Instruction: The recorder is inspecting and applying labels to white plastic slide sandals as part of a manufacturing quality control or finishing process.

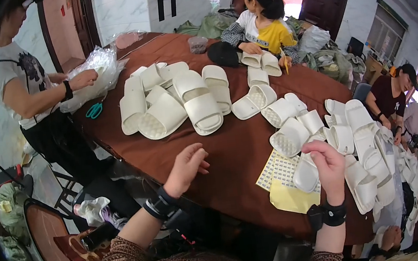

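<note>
My left hand (188, 168) hovers over the near edge of the brown-covered table (223, 165), fingers loosely bent and apart, nothing visible in it. My right hand (328, 165) is raised with its fingers curled in toward the thumb; whether something small is pinched there I cannot make out. Just left of it a white slipper (305, 175) lies on a yellow backing sheet (292, 196), partly covered by the hand. A sheet of small printed stickers (271, 170) lies beside the yellow one. Beyond it sits a white slipper with a dimpled footbed (289, 138).
White slippers (163, 116) are heaped at the table's left, with more slippers (361, 138) at the right. Teal scissors (94, 110) lie by the left edge. A person at left handles a clear plastic bag (92, 74); other people work across and at right. A chair (47, 239) stands lower left.
</note>
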`<state>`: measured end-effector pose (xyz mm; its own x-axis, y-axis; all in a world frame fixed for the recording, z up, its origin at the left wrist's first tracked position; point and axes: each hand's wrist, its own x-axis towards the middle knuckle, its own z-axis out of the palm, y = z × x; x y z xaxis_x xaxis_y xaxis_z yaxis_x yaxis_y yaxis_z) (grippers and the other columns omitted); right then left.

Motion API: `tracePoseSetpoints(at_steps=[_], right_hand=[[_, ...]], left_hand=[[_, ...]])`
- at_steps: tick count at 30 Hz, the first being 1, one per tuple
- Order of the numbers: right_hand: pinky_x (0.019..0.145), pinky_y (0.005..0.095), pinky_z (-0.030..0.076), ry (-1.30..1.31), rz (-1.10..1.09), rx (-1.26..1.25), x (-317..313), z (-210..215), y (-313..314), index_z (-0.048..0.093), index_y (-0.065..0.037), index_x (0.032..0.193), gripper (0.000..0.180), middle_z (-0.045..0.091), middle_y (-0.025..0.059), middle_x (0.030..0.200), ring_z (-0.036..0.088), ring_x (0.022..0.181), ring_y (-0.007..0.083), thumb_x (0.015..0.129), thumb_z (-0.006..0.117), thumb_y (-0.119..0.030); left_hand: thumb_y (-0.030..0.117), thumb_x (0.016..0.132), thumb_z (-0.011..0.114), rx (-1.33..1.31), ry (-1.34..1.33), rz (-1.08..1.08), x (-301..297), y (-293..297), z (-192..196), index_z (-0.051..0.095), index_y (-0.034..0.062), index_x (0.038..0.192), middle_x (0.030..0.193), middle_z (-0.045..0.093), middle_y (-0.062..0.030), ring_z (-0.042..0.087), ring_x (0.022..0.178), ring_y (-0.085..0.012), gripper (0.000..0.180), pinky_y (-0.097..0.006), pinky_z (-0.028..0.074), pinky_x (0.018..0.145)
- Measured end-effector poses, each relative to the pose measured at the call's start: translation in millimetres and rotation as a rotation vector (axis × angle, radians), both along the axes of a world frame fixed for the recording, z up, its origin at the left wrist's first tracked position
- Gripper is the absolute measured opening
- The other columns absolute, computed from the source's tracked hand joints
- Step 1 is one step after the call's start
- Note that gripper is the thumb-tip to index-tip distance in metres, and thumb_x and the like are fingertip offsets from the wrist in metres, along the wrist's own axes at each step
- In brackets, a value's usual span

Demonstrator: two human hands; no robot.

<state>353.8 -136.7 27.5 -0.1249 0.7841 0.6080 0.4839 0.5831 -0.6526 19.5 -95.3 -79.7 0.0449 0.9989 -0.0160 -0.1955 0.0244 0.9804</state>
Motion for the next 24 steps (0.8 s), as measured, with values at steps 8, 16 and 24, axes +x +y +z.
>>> tracePoseSetpoints(at_steps=[8, 16, 24], right_hand=[[0.073, 0.0244, 0.048, 0.563, 0.101, -0.229, 16.2, -46.9, 26.0, 0.062, 0.001, 0.105, 0.016, 0.067, 0.0071, 0.082, 0.062, 0.078, 0.0121, 0.094, 0.052, -0.006], [0.071, 0.0243, 0.048, 0.589, 0.115, -0.36, 29.0, -53.0, 18.9, 0.063, 0.001, 0.102, 0.016, 0.065, 0.0048, 0.077, 0.061, 0.073, 0.0102, 0.093, 0.053, -0.007], [0.069, 0.0239, 0.047, 0.623, 0.079, -0.401, 25.1, -50.1, 16.0, 0.064, 0.001, 0.101, 0.017, 0.064, 0.004, 0.075, 0.059, 0.07, 0.0091, 0.093, 0.053, -0.008]], left_hand=[[0.025, 0.097, 0.052, -0.183, -0.197, 0.008, -36.9, 69.2, 13.2, 0.049, 0.0016, 0.112, 0.102, 0.057, -0.0145, 0.062, 0.084, -0.0289, 0.028, -0.043, 0.055, 0.07], [0.028, 0.094, 0.056, -0.363, -0.161, -0.03, -33.2, 111.7, 10.0, 0.05, -0.0006, 0.113, 0.092, 0.061, -0.015, 0.063, 0.075, -0.0266, 0.035, -0.04, 0.057, 0.063], [0.044, 0.086, 0.066, -0.432, 0.026, -0.02, -19.8, 139.6, 14.1, 0.056, 0.0042, 0.098, 0.072, 0.063, -0.0093, 0.057, 0.05, -0.0154, 0.043, -0.033, 0.053, 0.048]])
